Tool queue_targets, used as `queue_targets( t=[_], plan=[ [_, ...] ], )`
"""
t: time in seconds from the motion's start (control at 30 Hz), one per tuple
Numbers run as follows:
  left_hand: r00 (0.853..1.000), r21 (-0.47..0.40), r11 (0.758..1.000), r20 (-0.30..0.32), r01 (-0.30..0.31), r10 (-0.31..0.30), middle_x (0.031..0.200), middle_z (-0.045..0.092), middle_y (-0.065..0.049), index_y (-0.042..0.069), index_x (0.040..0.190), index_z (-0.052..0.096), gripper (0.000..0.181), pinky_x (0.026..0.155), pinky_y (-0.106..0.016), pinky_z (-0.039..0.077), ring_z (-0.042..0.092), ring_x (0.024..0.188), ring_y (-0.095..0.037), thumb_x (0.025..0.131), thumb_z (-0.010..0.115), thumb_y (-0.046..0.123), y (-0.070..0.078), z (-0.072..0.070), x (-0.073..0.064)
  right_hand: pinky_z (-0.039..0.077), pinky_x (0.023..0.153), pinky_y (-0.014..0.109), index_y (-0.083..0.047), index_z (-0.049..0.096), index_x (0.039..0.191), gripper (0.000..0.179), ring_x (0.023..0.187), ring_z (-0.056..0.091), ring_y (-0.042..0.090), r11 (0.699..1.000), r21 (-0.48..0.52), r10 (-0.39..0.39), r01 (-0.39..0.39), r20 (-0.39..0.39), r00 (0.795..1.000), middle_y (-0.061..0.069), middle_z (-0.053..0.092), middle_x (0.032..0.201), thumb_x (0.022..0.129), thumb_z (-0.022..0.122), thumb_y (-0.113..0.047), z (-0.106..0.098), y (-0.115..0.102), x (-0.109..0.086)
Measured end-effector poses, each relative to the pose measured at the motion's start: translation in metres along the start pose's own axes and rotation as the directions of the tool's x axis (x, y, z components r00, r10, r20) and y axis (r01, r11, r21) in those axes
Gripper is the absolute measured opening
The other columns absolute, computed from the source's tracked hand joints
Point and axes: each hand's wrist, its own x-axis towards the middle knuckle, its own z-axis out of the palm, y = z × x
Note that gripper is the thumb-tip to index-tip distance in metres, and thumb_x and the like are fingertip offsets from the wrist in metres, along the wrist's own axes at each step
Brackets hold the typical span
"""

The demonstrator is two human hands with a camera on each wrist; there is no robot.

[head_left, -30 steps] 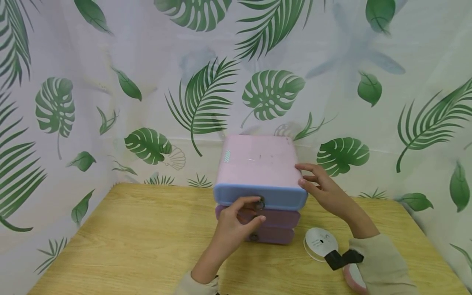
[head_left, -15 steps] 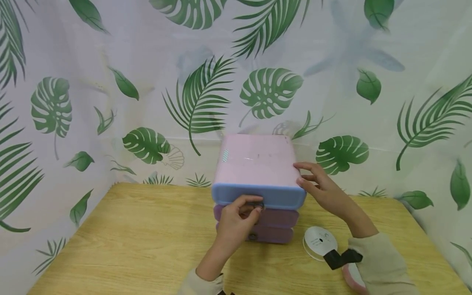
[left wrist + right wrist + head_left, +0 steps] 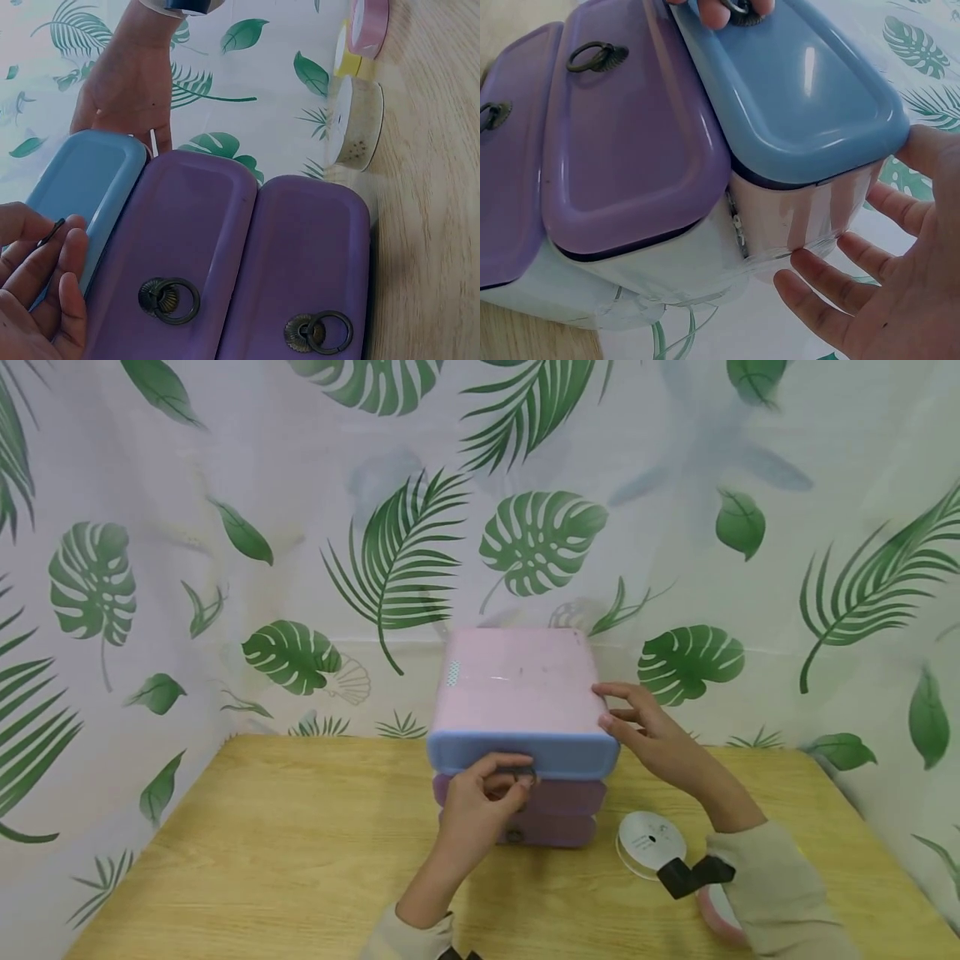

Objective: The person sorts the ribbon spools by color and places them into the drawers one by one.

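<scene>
A small chest of drawers (image 3: 517,685) with a pale pink top stands at the back of the table. Its top drawer (image 3: 577,756) has a blue front and looks closed; below it are two purple drawers (image 3: 187,225). My left hand (image 3: 476,806) pinches the dark metal ring pull (image 3: 51,232) of the blue drawer between thumb and fingers. With fingers mostly straight, my right hand (image 3: 660,743) rests its fingertips against the chest's right side, near the top front corner. Ring pulls (image 3: 180,300) hang on the purple fronts too.
A white spool (image 3: 652,843) lies on the wood-grain table (image 3: 300,843) right of the chest. A pink roll (image 3: 718,914) is partly hidden by the right sleeve. The left wrist view shows a yellow roll (image 3: 346,56) too. A leaf-print backdrop (image 3: 300,552) stands behind.
My left thumb has closed toward the fingers, and the hand now pinches the blue drawer's ring pull. The right hand stays at the chest's side. The head view has shifted slightly.
</scene>
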Motion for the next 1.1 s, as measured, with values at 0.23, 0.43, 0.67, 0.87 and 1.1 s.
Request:
queue_targets(
  t=[0.23,0.43,0.67,0.87,1.1],
  plan=[
    [0.999,-0.039,0.998,0.019,0.041,-0.04,0.098,0.074,-0.018,0.007,0.113,0.068,0.024,0.075,-0.018,0.052,0.07,0.094,-0.031,0.089,0.067,0.011,0.003,-0.002,-0.004,0.045,0.094,0.06,-0.004,0.031,0.146,0.048,0.13,0.039,0.053,1.0,-0.008,0.017,-0.018,-0.007,1.0,0.024,0.017,0.152,0.103,0.044,-0.018,0.0,-0.001,0.0],
    [0.997,-0.062,0.996,0.051,0.067,-0.064,0.099,0.073,-0.019,0.007,0.114,0.067,0.027,0.073,-0.018,0.051,0.07,0.095,-0.032,0.088,0.069,0.013,0.007,-0.005,-0.012,0.045,0.094,0.062,-0.005,0.031,0.146,0.048,0.129,0.039,0.054,1.0,-0.02,0.017,-0.017,-0.009,1.0,0.024,0.018,0.152,0.102,0.045,-0.019,0.002,0.0,0.0],
    [0.991,-0.119,0.987,0.093,0.104,-0.093,0.101,0.072,-0.023,0.005,0.115,0.066,0.029,0.075,-0.019,0.052,0.071,0.098,-0.028,0.087,0.069,0.012,0.014,-0.007,-0.024,0.046,0.093,0.063,-0.005,0.03,0.147,0.049,0.129,0.038,0.055,1.0,-0.02,0.016,-0.016,-0.013,1.0,0.025,0.018,0.152,0.102,0.045,-0.02,0.003,0.0,0.002],
    [0.985,-0.179,0.974,0.124,0.137,-0.115,0.102,0.071,-0.024,0.001,0.116,0.066,0.031,0.081,-0.021,0.054,0.072,0.095,-0.016,0.087,0.07,0.013,0.018,-0.009,-0.037,0.044,0.094,0.063,-0.005,0.03,0.146,0.05,0.13,0.037,0.055,0.999,-0.021,0.039,-0.04,-0.009,0.999,0.025,0.018,0.153,0.102,0.045,-0.024,0.004,0.0,0.002],
    [0.978,-0.195,0.968,0.16,0.161,-0.131,0.103,0.07,-0.025,0.001,0.115,0.066,0.032,0.082,-0.022,0.054,0.072,0.094,-0.016,0.088,0.071,0.017,0.021,-0.011,-0.048,0.044,0.093,0.064,-0.006,0.029,0.147,0.051,0.13,0.038,0.055,0.999,-0.033,0.03,-0.03,-0.015,0.999,0.025,0.019,0.153,0.102,0.045,-0.022,0.005,-0.003,0.001]
  ],
)
